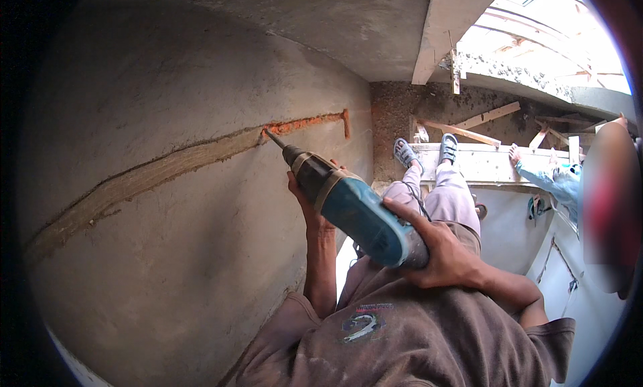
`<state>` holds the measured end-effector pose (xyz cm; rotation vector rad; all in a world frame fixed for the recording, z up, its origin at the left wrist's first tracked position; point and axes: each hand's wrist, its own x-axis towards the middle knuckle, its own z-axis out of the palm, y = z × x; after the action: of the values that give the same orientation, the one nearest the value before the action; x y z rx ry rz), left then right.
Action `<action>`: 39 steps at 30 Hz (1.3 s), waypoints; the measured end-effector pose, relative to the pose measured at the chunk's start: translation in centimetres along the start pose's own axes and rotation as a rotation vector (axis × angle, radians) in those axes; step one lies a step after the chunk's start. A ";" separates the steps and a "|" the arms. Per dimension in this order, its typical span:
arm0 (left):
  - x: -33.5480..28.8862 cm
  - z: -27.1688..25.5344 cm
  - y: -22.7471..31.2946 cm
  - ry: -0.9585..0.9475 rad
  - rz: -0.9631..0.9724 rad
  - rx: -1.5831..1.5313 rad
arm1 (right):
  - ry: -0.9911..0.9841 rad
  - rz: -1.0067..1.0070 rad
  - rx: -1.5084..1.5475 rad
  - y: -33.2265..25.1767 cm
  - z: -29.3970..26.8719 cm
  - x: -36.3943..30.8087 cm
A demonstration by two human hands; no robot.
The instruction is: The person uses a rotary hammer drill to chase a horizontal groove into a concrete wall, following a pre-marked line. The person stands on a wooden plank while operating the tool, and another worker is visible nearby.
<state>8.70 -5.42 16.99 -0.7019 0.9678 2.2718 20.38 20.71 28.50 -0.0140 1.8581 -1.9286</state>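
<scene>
Two hands, head view: we see the left hand [311, 209] under the front of a teal power drill [365, 213] and the right hand [442, 254] at its rear.
Left fingers: curled around the dark front section, fingertips showing past its far side; the rest we cannot see.
Right fingers: we see the thumb laid along the rear body; the others wrap beneath, and we cannot tell how they press.
Power drill's place: before the torso, partly over the brown shirt [435, 333], reaching to the grey wall [167, 85].
Long axis: slanting from the rear at lower right to the nose at upper left.
Bit [275, 138]: in line with the body, pointing up-left, its tip at the groove [305, 125]; how deep, we cannot tell.
Groove: red-orange right of the tip, ending in a short crosswise cut; leftward we follow a rough, grey-brown strip [154, 171].
Feet: sandals [407, 152] on a pale board [479, 164], wooden strips [492, 115] just beyond.
Right side: we see another person's blue sleeve [564, 186].
</scene>
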 end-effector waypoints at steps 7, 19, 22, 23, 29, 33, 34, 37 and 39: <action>0.3 -2.0 1.8 -0.242 -0.224 -0.522 | -0.094 0.018 -0.150 -2.8 2.1 2.6; -0.9 0.5 -1.2 -0.155 0.042 0.086 | 0.098 0.014 0.014 -0.3 0.7 -3.1; -1.6 3.1 -2.1 -0.058 0.083 0.033 | 0.181 0.064 0.112 0.7 0.0 -4.4; -1.7 4.1 -2.3 -0.002 0.099 0.007 | 0.193 0.079 0.158 1.0 -0.2 -4.6; -1.9 5.3 -2.5 0.002 0.196 0.187 | 0.189 -0.031 0.053 1.1 -1.2 -4.5; -0.7 5.3 -2.5 0.115 0.249 0.223 | 0.166 -0.117 0.048 2.1 -1.8 -2.8; -0.2 4.7 -2.4 0.111 0.264 0.222 | 0.199 -0.165 0.030 2.1 -1.9 -2.2; 1.5 3.5 -2.3 0.086 0.306 0.209 | 0.154 -0.134 0.029 2.7 -2.2 -1.1; 2.2 3.2 -2.0 0.078 0.322 0.220 | 0.137 -0.092 -0.001 2.5 -2.3 -0.3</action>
<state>7.77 -1.21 16.51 -0.5755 1.4311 2.3691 20.68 23.02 26.06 0.0342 1.9783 -2.0369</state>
